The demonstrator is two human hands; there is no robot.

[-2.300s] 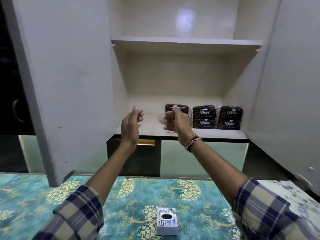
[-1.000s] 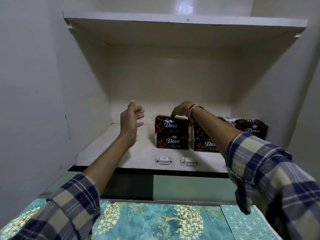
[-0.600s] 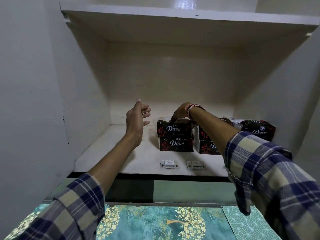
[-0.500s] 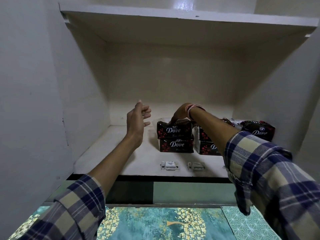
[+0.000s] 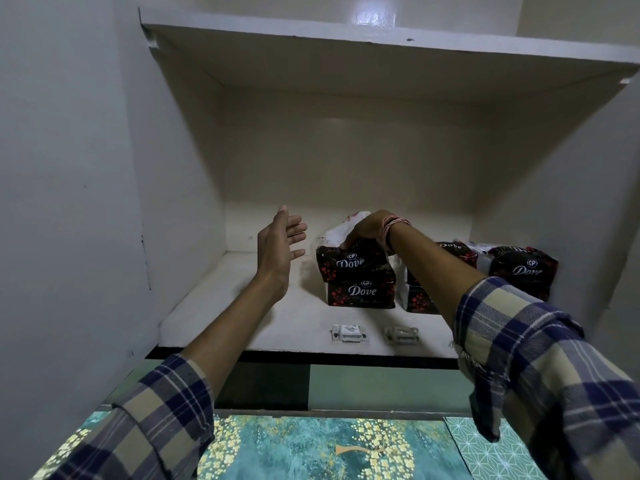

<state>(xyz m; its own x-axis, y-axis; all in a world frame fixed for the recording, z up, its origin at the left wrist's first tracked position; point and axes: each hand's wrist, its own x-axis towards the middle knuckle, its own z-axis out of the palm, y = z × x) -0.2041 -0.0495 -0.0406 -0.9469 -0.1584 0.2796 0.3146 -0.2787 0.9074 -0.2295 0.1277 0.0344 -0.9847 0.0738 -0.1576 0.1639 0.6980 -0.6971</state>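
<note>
While the patterned teal surface (image 5: 311, 448) fills the nearest strip of the view, two arms in plaid reach up over it, the left sleeve (image 5: 149, 420) low on one side and the right sleeve (image 5: 540, 368) large on the other. Past a dark band lies the white shelf (image 5: 221, 306) of an open cupboard. Two small white catches (image 5: 348, 333) sit side by side near its front edge.

Behind them stands a stack of two dark packs. The lower Dove pack (image 5: 360, 292) lies flat on the shelf, and the top Dove pack (image 5: 349, 261) rests on it, with its white upper side showing at the back. The right hand (image 5: 367, 230) comes down on this top pack from above, fingers curled over its upper edge and gripping the wrapper, with thread bands at the wrist.

The left hand (image 5: 280, 251) hovers just beside the stack, clear of it, palm turned toward the packs. Its fingers are straight and a little spread, holding nothing.

A second stack (image 5: 420, 299) stands just beside the first, half hidden by the right forearm, and another Dove pack (image 5: 523, 268) sits further along, near the cupboard's side wall. Beyond is the plain back wall (image 5: 346, 161), with the upper shelf (image 5: 381, 39) overhead.
</note>
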